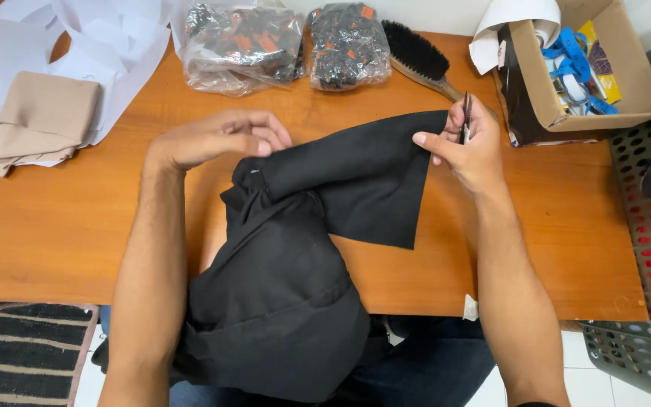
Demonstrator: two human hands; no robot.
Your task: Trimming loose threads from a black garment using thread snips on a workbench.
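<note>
Black woven fabric, a garment (303, 249), is draped from the lap over the near edge of the wooden counter (62, 226), with one flat panel pulled out across the counter toward the right. The panel's long axis runs roughly left to right, rising slightly toward the far right corner, where its free edge is held. The left hand (220, 139) is laid knuckles-up on the bunched part of the garment, fingers curled together and pressing the cloth down. The right hand (469, 147) is closed on small thread snips (466, 119), blades upright, tips pointing away from the body, right at the panel's upper right corner; the thumb and forefinger also pinch that corner. Risk, as judged: with the blades touching the cloth edge, good fabric could be nicked instead of a loose thread if tension is lost. Slack would come from the left hand slipping on the bunched cloth. The heavy bulk hanging off the counter could also drag the panel back toward the lap. A clothes brush (420, 53), two bagged bundles (288, 45), folded beige cloth (43, 120) and a cardboard box (589, 68) lie well apart at the far edge.
</note>
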